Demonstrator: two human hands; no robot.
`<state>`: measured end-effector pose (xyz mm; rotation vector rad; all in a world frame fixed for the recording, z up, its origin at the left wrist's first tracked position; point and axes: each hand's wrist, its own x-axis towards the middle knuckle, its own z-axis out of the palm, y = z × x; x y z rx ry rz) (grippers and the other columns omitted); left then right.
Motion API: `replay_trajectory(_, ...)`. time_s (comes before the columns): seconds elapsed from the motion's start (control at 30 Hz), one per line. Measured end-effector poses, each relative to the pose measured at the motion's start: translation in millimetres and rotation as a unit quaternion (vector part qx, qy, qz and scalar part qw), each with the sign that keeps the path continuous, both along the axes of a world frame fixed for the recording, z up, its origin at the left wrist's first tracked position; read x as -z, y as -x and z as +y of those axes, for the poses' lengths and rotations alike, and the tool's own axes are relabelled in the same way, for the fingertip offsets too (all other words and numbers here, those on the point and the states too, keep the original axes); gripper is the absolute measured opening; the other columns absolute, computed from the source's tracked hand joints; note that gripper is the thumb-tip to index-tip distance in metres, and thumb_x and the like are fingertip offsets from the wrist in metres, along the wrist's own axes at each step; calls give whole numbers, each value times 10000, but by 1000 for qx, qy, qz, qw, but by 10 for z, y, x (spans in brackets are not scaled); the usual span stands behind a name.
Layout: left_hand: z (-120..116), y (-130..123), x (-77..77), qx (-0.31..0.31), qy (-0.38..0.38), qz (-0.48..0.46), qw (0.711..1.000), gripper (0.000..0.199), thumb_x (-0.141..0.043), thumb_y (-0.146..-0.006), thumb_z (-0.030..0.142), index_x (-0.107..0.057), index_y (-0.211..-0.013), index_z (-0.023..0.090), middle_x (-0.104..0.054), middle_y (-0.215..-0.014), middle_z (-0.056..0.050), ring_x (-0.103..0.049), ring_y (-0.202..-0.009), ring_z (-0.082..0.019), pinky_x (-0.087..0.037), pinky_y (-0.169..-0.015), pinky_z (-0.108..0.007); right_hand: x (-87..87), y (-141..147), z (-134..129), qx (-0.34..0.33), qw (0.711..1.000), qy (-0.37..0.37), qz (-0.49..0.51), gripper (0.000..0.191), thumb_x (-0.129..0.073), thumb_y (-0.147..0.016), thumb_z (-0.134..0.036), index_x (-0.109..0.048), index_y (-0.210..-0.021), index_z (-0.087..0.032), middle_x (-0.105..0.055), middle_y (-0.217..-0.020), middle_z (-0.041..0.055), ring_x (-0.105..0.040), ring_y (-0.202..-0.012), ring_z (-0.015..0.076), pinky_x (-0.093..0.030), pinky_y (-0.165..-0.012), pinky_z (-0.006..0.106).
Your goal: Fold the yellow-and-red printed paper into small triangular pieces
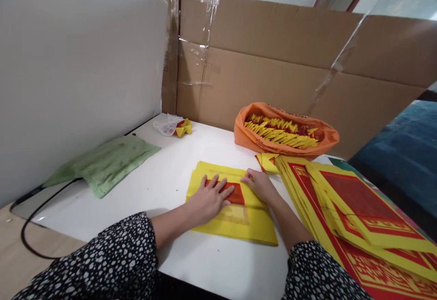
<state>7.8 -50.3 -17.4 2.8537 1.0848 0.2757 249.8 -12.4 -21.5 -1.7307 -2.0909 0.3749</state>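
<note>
Yellow paper sheets [262, 227] lie in a small stack on the white table before me. The top sheet is folded over, and a red patch [236, 194] shows on its fold. My left hand [209, 200] rests flat on that red patch with its fingers spread. At the right end of the fold, my right hand [261, 186] has its fingers curled together on the edge of the yellow paper; its fingertips are partly hidden. Just beyond the right hand is a folded yellow and red paper piece [268, 162].
An orange bag [249, 140] full of folded yellow-red pieces stands at the back. Red-and-yellow printed sheets [362, 200] are piled at right. A green cloth [116, 161] and black cable [25, 231] lie left, near a clear plastic bag [167, 125]. Cardboard [256, 72] walls the back.
</note>
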Motion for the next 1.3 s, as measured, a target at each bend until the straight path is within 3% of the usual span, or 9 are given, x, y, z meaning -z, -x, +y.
replay_trajectory(0.43, 4, -12, -17, -8, 1, 7, 1000, 509, -243, -1020, 465, -375, -1463, 254, -388, -1504, -130, -321, -1374, -399, -249, -1053, -631, 20, 9, 13, 21, 1000, 3, -23, 188, -549, -883, -343, -559, -743, -218, -630, -671, 6, -557, -652, 174, -304, -584, 247)
replay_trajectory(0.6, 6, -23, -10, -13, 11, 27, 999, 544, -186, -1013, 506, -364, -1467, 265, -359, -1526, -117, -291, -1395, -393, -245, -1059, -645, 6, 9, 7, 22, 999, -11, -48, 202, -520, -914, -349, -583, -783, -209, -638, -692, 12, -575, -657, 178, -350, -599, 256)
replay_trajectory(0.67, 2, -19, -1, -12, 24, 33, 999, 579, -178, -1000, 548, -364, -1470, 264, -337, -1539, -119, -263, -1409, -396, -223, -1068, -656, -59, 31, -40, 19, 994, -72, -85, 192, -527, -917, -338, -614, -832, -189, -661, -784, 52, -597, -721, 197, -397, -655, 283)
replay_trajectory(0.73, -7, -5, 18, -9, 35, 33, 999, 643, -191, -972, 614, -332, -1488, 257, -310, -1552, -126, -230, -1422, -404, -194, -1077, -670, -135, 99, -150, 9, 980, -151, -128, 198, -545, -914, -325, -655, -954, -165, -672, -993, 128, -612, -911, 254, -426, -793, 353)
replay_trajectory(0.83, -30, 24, 42, 6, 39, 27, 999, 770, -253, -911, 715, -271, -1515, 237, -254, -1569, -148, -180, -1438, -413, -154, -1091, -676, -156, 304, -449, -46, 969, -191, -150, 284, -541, -921, -309, -651, -1163, -208, -594, -1296, 147, -508, -1220, 316, -351, -1010, 461)
replay_trajectory(0.93, -60, 37, 17, 16, 58, 42, 997, 837, -291, -892, 733, -263, -1518, 178, -197, -1577, -177, -111, -1448, -425, -115, -1103, -676, -27, 545, -815, -128, 976, -73, -162, 434, -478, -937, -335, -525, -1365, -286, -481, -1457, 89, -394, -1362, 325, -315, -1083, 532)
replay_trajectory(1.03, -93, 31, -57, 9, 89, 54, 995, 912, -313, -873, 748, -200, -1530, 126, -144, -1583, -187, -44, -1453, -425, -65, -1106, -684, 75, 684, -1086, -104, 977, 46, -182, 669, -470, -914, -464, -262, -1521, -277, -201, -1585, 57, -163, -1456, 363, -233, -1119, 613)
replay_trajectory(1.1, -124, 35, -97, 7, 103, 52, 993, 963, -324, -858, 760, -141, -1535, 100, -127, -1586, -180, -16, -1457, -411, -36, -1121, -663, 65, 698, -1185, -82, 972, 87, -202, 710, -441, -910, -519, -197, -1533, -283, -121, -1598, 30, -63, -1458, 399, -180, -1119, 651)
replay_trajectory(1.3, -388, 211, -59, 1, 111, 37, 993, 845, -330, -903, 702, -211, -1532, 150, -126, -1595, -166, -2, -1459, -389, -60, -1161, -572, 43, 610, -1300, -30, 959, 92, -266, 562, -344, -940, -538, -253, -1485, -432, -151, -1610, 4, -161, -1422, 472, -265, -1045, 683)
